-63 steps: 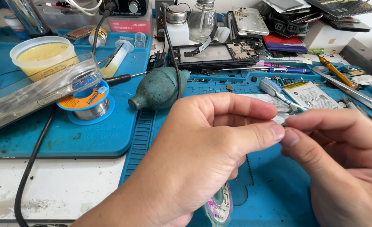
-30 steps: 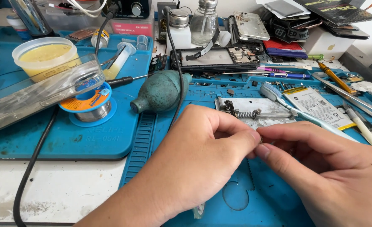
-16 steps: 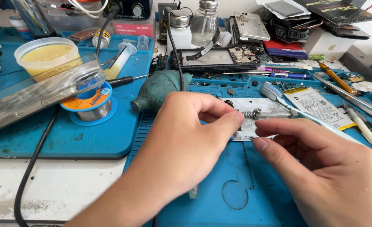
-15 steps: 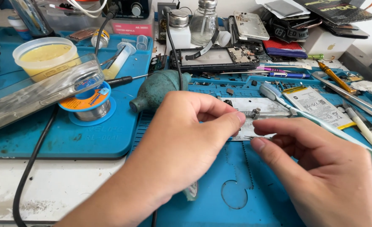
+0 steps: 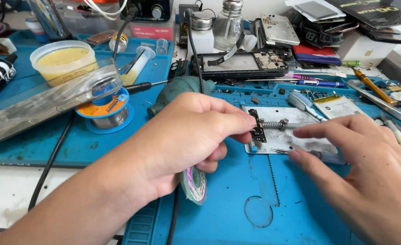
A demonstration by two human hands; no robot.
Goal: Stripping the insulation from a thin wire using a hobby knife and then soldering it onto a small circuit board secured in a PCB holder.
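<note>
My left hand (image 5: 187, 136) curls over the blue mat (image 5: 237, 199). Its thumb and forefinger touch a small black circuit board (image 5: 257, 128) clamped on a metal holder plate (image 5: 295, 138) with a spring. A small round reel (image 5: 194, 184) is tucked under that palm, held by the lower fingers. My right hand (image 5: 368, 174) lies to the right with fingers apart. Its forefinger rests on the plate's edge, and its thumb tip sits by a thin clear-handled tool (image 5: 325, 156) lying along the plate's front.
A teal rubber blower (image 5: 175, 90) sits behind my left hand. To the left are a solder spool (image 5: 105, 111), a clear phone case (image 5: 46, 105), a yellow paste tub (image 5: 64, 59) and a black cable (image 5: 51, 159). A stripped phone frame (image 5: 241, 66), glass bottles (image 5: 227, 25) and hand tools (image 5: 368, 86) crowd the back.
My hands were pinched together; they have drawn apart. The right hand has spread open beside the plate, the left has lowered onto the small board, and the reel shows under its palm.
</note>
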